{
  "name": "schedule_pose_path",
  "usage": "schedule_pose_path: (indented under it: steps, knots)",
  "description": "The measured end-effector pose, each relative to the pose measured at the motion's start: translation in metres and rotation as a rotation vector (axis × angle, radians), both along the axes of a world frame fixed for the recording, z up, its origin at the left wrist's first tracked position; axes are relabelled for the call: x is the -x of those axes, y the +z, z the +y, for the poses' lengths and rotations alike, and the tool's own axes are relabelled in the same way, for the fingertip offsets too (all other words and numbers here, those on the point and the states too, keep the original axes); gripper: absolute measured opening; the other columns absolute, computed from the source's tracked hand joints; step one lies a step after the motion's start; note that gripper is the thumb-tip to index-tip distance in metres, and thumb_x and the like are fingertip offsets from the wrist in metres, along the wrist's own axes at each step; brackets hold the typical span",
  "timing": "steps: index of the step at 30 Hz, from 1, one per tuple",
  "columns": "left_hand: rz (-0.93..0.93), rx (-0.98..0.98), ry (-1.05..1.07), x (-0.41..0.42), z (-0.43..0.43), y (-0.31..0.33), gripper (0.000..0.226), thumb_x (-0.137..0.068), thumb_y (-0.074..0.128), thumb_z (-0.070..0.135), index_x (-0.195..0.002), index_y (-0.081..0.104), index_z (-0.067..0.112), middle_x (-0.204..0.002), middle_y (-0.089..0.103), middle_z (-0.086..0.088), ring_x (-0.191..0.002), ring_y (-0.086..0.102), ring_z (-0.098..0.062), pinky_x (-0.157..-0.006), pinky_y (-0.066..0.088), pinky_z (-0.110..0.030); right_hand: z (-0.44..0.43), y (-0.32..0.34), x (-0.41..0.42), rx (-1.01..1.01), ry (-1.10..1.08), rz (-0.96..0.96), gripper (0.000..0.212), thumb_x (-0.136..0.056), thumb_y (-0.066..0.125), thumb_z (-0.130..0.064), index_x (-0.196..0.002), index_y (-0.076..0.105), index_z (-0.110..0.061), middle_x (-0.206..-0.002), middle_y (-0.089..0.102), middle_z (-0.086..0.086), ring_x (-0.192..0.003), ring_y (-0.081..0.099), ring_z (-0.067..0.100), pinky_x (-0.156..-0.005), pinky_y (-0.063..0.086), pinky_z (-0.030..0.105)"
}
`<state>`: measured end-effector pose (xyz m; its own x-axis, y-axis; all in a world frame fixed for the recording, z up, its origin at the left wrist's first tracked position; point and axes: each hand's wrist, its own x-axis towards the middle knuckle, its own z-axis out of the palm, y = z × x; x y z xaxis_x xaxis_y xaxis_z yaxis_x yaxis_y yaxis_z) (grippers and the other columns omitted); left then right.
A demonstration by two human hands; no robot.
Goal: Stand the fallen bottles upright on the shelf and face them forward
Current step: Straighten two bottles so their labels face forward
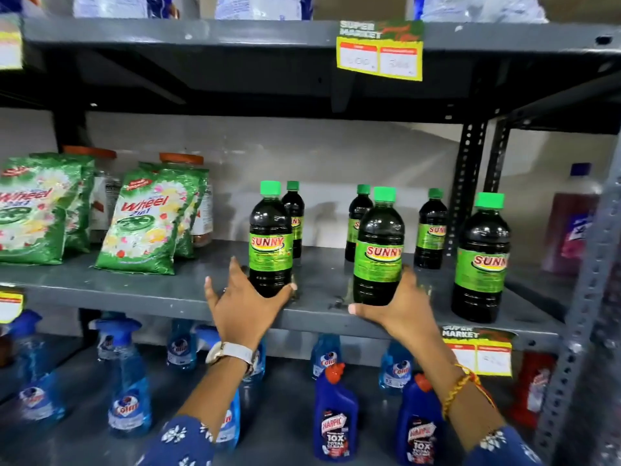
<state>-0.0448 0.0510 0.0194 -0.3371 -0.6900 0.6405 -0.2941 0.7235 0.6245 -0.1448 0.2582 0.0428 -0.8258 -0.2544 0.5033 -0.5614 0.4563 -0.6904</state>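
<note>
Several dark bottles with green caps and green Sunny labels stand upright on the grey middle shelf [141, 290]. My left hand [242, 307] cups the base of the front left bottle [271, 240], fingers spread around its lower part. My right hand [403, 307] grips the bottom of the front middle bottle [379, 247]. Both labels face me. A third front bottle [482, 257] stands alone at the right. Three smaller-looking bottles [294, 216] [358, 220] [431, 230] stand upright behind. No bottle lies on its side.
Green Wheel detergent bags [148, 223] lean at the shelf's left, jars behind them. A pink bottle [571, 230] stands beyond the perforated upright [465, 183] at right. Blue Colin sprays [129, 381] and Harpic bottles [336, 422] fill the shelf below. Yellow price tags [379, 52] hang on the edges.
</note>
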Motion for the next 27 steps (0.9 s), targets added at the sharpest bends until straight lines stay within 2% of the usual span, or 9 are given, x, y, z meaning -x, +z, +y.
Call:
schedule_pose_path:
  steps: [3, 8, 14, 19, 24, 27]
  knots:
    - [0.006, 0.032, 0.013, 0.002, -0.005, -0.001, 0.100, -0.064, 0.062, 0.073, -0.133, 0.039, 0.004, -0.096, 0.072, -0.016, -0.104, 0.063, -0.026, -0.113, -0.004, -0.040, -0.001, -0.002, 0.003, -0.016, -0.013, 0.012, 0.080, -0.050, 0.084, -0.045, -0.114, 0.046, -0.015, -0.113, 0.065, 0.008, -0.100, 0.061, 0.026, -0.076, 0.043, 0.026]
    - [0.024, 0.083, -0.011, 0.002, -0.008, -0.004, 0.070, -0.066, 0.063, 0.069, -0.106, 0.054, 0.013, -0.077, 0.072, -0.007, -0.084, 0.067, -0.023, -0.113, 0.004, -0.041, -0.004, -0.005, 0.002, -0.011, -0.056, 0.040, 0.076, -0.051, 0.083, -0.046, -0.114, 0.052, -0.016, -0.112, 0.066, 0.006, -0.097, 0.061, 0.023, -0.076, 0.040, 0.023]
    - [0.072, 0.104, -0.019, 0.003, -0.010, -0.007, 0.070, -0.064, 0.061, 0.072, -0.101, 0.057, 0.013, -0.074, 0.072, -0.006, -0.080, 0.068, -0.023, -0.112, 0.008, -0.040, -0.003, -0.004, -0.001, 0.001, -0.057, 0.027, 0.073, -0.053, 0.084, -0.042, -0.114, 0.052, -0.017, -0.111, 0.067, 0.005, -0.083, 0.051, 0.011, -0.075, 0.040, 0.022]
    - [0.065, 0.108, -0.036, 0.003, -0.012, -0.008, 0.075, -0.061, 0.054, 0.078, -0.100, 0.058, 0.014, -0.076, 0.072, -0.005, -0.080, 0.068, -0.023, -0.112, 0.011, -0.042, -0.003, -0.003, -0.001, 0.000, -0.048, 0.033, 0.071, -0.053, 0.083, -0.041, -0.113, 0.052, -0.018, -0.110, 0.067, 0.004, -0.080, 0.051, 0.010, -0.072, 0.038, 0.021]
    - [0.046, 0.088, -0.048, 0.003, -0.011, -0.006, 0.076, -0.061, 0.057, 0.079, -0.102, 0.057, 0.015, -0.078, 0.072, -0.004, -0.082, 0.068, -0.023, -0.112, 0.009, -0.041, -0.002, -0.002, 0.001, -0.019, -0.048, 0.032, 0.073, -0.052, 0.083, -0.042, -0.113, 0.051, -0.017, -0.110, 0.067, 0.005, -0.082, 0.051, 0.011, -0.073, 0.039, 0.023]
    - [0.021, 0.076, -0.056, -0.001, -0.010, -0.004, 0.082, -0.058, 0.049, 0.083, -0.102, 0.056, 0.014, -0.080, 0.073, -0.005, -0.084, 0.068, -0.024, -0.113, 0.010, -0.043, -0.002, -0.002, 0.001, -0.013, -0.044, 0.030, 0.073, -0.052, 0.083, -0.043, -0.112, 0.051, -0.016, -0.110, 0.066, 0.005, -0.085, 0.052, 0.011, -0.073, 0.039, 0.022]
